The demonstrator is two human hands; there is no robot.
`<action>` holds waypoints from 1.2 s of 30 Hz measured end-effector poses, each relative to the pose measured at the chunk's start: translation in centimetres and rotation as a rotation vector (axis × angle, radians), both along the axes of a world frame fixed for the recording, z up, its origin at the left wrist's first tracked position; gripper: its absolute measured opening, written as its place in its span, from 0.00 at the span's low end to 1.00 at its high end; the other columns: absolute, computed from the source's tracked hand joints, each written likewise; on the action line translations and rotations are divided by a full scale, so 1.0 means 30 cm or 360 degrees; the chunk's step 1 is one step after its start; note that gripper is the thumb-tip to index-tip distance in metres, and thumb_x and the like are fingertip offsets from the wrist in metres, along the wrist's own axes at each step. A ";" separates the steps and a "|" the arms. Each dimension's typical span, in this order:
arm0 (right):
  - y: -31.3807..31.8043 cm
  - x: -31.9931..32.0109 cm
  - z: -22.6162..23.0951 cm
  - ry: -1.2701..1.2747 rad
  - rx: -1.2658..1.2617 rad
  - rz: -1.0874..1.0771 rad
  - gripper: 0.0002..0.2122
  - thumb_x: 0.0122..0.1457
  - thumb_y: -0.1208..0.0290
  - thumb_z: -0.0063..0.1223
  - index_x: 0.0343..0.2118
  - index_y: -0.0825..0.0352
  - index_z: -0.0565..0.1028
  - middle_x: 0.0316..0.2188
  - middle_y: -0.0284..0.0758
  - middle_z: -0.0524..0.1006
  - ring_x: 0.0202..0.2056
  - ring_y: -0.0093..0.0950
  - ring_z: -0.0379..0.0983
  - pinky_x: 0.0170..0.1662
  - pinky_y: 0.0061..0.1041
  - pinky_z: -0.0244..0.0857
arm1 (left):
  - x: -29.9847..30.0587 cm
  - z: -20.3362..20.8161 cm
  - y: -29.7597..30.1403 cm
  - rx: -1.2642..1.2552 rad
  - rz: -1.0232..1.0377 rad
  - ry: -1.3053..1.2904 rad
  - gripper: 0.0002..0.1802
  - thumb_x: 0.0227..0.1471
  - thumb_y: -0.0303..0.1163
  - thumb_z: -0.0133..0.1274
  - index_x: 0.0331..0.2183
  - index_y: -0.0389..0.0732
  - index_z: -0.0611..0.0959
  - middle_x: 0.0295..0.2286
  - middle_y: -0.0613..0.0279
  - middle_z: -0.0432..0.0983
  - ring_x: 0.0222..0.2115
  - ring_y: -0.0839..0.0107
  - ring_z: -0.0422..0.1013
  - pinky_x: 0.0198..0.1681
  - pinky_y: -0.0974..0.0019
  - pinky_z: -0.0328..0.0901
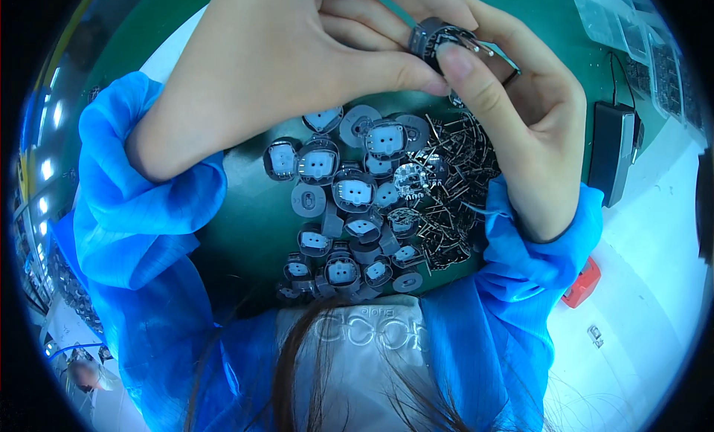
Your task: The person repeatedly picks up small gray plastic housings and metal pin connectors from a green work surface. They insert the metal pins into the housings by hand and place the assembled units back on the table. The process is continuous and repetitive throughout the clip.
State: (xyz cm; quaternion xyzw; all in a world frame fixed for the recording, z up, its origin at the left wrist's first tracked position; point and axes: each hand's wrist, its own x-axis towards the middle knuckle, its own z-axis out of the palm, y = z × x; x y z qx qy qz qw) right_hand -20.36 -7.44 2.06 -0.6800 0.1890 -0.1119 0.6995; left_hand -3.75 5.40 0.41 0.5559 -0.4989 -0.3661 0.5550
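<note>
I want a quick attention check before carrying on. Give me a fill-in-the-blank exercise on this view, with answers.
1. The left hand and right hand hold the dark part, and the sleeves are coloured ____.
2. The mat is coloured ____.
3. Most grey parts lie to the ____ of the pin pile.
4. The box below the black device is coloured ____.
Missing words: blue; green; left; red.

Left wrist slanting up and inward; left hand pinching, its thumb pointing right. Right wrist standing nearly upright; right hand facing the left one, also pinching, fingers curling, its thumb angling up and leftward. Thumb tips lying close together.
</note>
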 end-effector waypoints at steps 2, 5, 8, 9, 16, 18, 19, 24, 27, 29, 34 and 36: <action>0.005 0.008 0.001 -0.0028 0.0056 0.0020 0.18 0.62 0.86 0.55 0.55 0.81 0.70 0.49 0.49 0.78 0.51 0.30 0.77 0.54 0.25 0.72 | -0.007 0.028 0.012 0.0013 0.0047 -0.0120 0.17 0.47 0.19 0.69 0.42 0.31 0.85 0.34 0.49 0.83 0.33 0.68 0.82 0.38 0.71 0.78; -0.004 0.016 -0.011 -0.0153 0.0234 0.0017 0.18 0.62 0.86 0.55 0.55 0.81 0.70 0.49 0.49 0.78 0.51 0.30 0.76 0.55 0.25 0.72 | -0.011 0.042 0.023 -0.0226 0.0100 -0.0558 0.16 0.45 0.21 0.70 0.39 0.33 0.87 0.36 0.51 0.82 0.34 0.65 0.82 0.39 0.68 0.78; -0.034 0.016 -0.041 -0.0136 -0.0563 -0.0163 0.16 0.61 0.81 0.59 0.51 0.76 0.75 0.44 0.42 0.81 0.46 0.26 0.77 0.50 0.23 0.70 | 0.036 0.060 0.026 -0.0275 0.0250 -0.0828 0.16 0.44 0.25 0.72 0.38 0.35 0.87 0.42 0.53 0.80 0.41 0.63 0.79 0.43 0.62 0.76; -0.055 0.002 -0.054 -0.0084 -0.1004 -0.0249 0.15 0.60 0.79 0.60 0.50 0.73 0.78 0.42 0.38 0.82 0.42 0.24 0.78 0.48 0.22 0.68 | 0.056 0.064 0.014 -0.0244 0.0290 -0.0908 0.16 0.44 0.27 0.72 0.37 0.36 0.87 0.44 0.54 0.79 0.43 0.62 0.78 0.45 0.60 0.76; -0.121 -0.056 0.030 0.0414 -0.1658 0.0062 0.11 0.50 0.68 0.70 0.36 0.66 0.85 0.33 0.29 0.84 0.33 0.20 0.73 0.36 0.21 0.60 | 0.339 -0.003 0.195 0.0528 0.0689 -0.1430 0.18 0.51 0.30 0.68 0.43 0.37 0.85 0.45 0.58 0.78 0.46 0.62 0.76 0.58 0.56 0.69; -0.118 -0.056 0.021 0.0436 -0.1669 0.0064 0.12 0.48 0.68 0.72 0.35 0.66 0.84 0.33 0.33 0.83 0.33 0.24 0.73 0.38 0.23 0.62 | 0.312 -0.010 0.209 0.0593 0.0814 -0.1657 0.18 0.51 0.32 0.67 0.44 0.37 0.85 0.47 0.58 0.76 0.47 0.63 0.76 0.57 0.56 0.69; -0.106 -0.047 0.024 0.0445 -0.1665 0.0043 0.12 0.48 0.69 0.72 0.35 0.67 0.84 0.33 0.35 0.83 0.34 0.25 0.74 0.39 0.25 0.63 | 0.270 -0.042 0.201 0.0577 0.1021 -0.1872 0.19 0.52 0.32 0.67 0.45 0.38 0.85 0.48 0.58 0.76 0.46 0.63 0.75 0.57 0.56 0.69; -0.118 -0.059 0.016 0.0524 -0.1868 0.0059 0.11 0.47 0.71 0.73 0.31 0.69 0.82 0.34 0.37 0.82 0.37 0.31 0.77 0.44 0.28 0.68 | 0.161 0.095 0.164 0.0184 0.0572 -0.1792 0.21 0.48 0.32 0.69 0.46 0.40 0.85 0.50 0.57 0.73 0.42 0.63 0.75 0.47 0.58 0.72; -0.119 -0.069 0.006 0.0544 -0.1926 0.0102 0.10 0.48 0.73 0.71 0.30 0.71 0.81 0.34 0.37 0.82 0.38 0.32 0.78 0.44 0.28 0.69 | 0.183 0.044 0.143 0.0406 -0.0029 -0.1470 0.21 0.47 0.31 0.70 0.45 0.40 0.86 0.48 0.57 0.74 0.41 0.63 0.75 0.44 0.59 0.73; -0.108 -0.046 0.008 0.0391 -0.1907 0.0140 0.08 0.48 0.75 0.70 0.30 0.71 0.81 0.34 0.37 0.82 0.37 0.31 0.78 0.44 0.27 0.69 | 0.184 0.075 0.163 0.0628 -0.0373 -0.1279 0.22 0.46 0.31 0.70 0.45 0.40 0.86 0.46 0.57 0.75 0.40 0.63 0.75 0.42 0.60 0.73; -0.045 -0.014 0.034 0.0355 -0.1350 -0.0089 0.05 0.55 0.79 0.65 0.34 0.73 0.81 0.34 0.35 0.83 0.34 0.22 0.79 0.40 0.21 0.70 | 0.163 0.021 0.144 0.0307 -0.0198 -0.1131 0.19 0.45 0.28 0.70 0.42 0.39 0.86 0.40 0.56 0.78 0.39 0.63 0.77 0.39 0.61 0.76; -0.027 -0.017 0.056 0.0442 -0.1175 -0.0196 0.05 0.58 0.80 0.64 0.36 0.74 0.81 0.34 0.34 0.83 0.34 0.20 0.79 0.40 0.18 0.70 | 0.129 0.039 0.112 0.0332 -0.0112 -0.1049 0.18 0.46 0.26 0.70 0.41 0.39 0.86 0.40 0.54 0.79 0.38 0.63 0.77 0.38 0.63 0.77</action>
